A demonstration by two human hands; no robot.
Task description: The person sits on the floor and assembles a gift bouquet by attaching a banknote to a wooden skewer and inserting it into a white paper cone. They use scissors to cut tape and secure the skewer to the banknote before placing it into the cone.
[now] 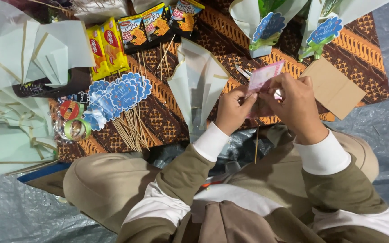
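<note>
Step in hand: fixing pink packet (pixel 264 75) to thin wooden stick (pixel 256 145), held above batik cloth (pixel 361 45). Left hand (pixel 233 109) and right hand (pixel 295 104) fingers pinched shut on packet. Next likely needs tape from rolls (pixel 70 119)

sleeves: olive-brown, white cuffs | trousers: beige | top: white panels, brown front

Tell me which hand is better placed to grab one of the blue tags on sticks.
Probably the left hand. The blue tags lie on the cloth to its left, while the right hand is farther away. Both hands pinch the pink packet.
</note>
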